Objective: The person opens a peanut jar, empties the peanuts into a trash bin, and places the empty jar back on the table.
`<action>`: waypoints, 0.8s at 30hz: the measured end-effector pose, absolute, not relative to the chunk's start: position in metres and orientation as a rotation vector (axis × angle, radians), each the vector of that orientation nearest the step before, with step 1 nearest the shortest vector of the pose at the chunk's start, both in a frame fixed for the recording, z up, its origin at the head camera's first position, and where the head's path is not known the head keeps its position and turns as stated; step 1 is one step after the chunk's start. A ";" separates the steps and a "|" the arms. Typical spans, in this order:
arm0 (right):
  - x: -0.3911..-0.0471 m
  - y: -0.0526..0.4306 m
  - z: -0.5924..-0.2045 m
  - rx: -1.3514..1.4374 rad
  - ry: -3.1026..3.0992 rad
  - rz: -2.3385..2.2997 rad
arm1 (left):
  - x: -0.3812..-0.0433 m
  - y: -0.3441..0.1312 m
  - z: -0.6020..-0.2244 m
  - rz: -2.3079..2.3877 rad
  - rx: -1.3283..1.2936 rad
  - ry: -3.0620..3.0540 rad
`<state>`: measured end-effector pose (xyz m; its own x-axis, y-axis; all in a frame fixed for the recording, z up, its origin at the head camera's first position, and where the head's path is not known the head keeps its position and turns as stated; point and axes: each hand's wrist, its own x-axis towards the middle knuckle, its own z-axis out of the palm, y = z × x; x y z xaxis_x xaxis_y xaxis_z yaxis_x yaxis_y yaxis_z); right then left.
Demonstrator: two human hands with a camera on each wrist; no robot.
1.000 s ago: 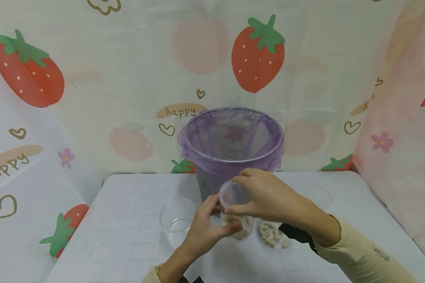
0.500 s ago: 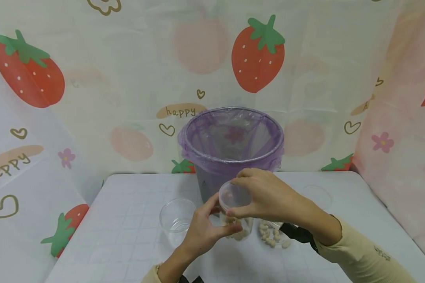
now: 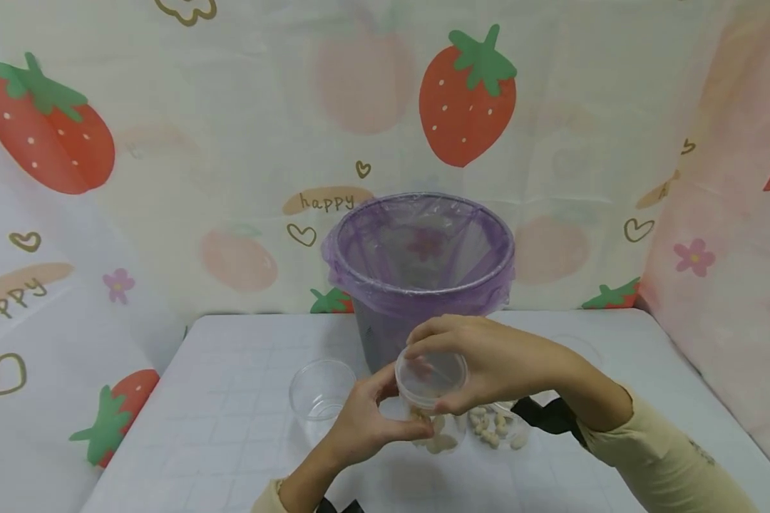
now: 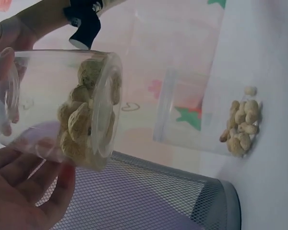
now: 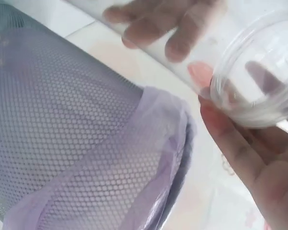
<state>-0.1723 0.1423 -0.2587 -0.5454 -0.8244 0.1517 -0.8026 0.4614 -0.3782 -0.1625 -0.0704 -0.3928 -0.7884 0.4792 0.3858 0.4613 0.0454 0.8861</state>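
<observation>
A clear plastic jar [image 4: 53, 110] with several peanuts [image 4: 79, 127] at its bottom is held above the table by both hands. My left hand [image 3: 368, 420] grips its side, thumb on the near side and fingers on the far left. My right hand [image 3: 494, 360] holds the round translucent lid [image 3: 431, 374] at the jar's top, fingers over the far edge and thumb at the near edge. The top leans towards me. In the right wrist view the jar's round end [image 5: 264, 72] shows beside the right hand's fingers.
Behind the hands stands a mesh bin [image 3: 385, 335] with a purple bag [image 3: 353, 281] over its rim. A clear jar [image 3: 323, 390] is at the left on the white table [image 3: 231, 399]. Another clear jar [image 4: 180, 112] at the right has peanuts [image 3: 488, 427] in it.
The jar has come slightly nearer and lower, its top tipped more towards me. My right hand has shifted down and right with the lid; the left hand still grips the jar.
</observation>
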 end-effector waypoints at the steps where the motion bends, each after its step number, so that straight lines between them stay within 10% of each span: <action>1: -0.173 0.143 -0.258 -1.476 2.615 -0.640 | -0.163 -0.071 -0.393 1.903 1.023 2.264; 24: -0.155 0.120 -0.262 -1.091 3.145 -0.267 | -0.157 -0.055 -0.396 1.888 0.890 2.629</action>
<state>-0.1552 0.1196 -0.2618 -0.7690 -0.5936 0.2373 -0.6251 0.7759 -0.0846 -0.1572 -0.0550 -0.3960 -0.8379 0.2901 0.4623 0.5308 0.2358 0.8141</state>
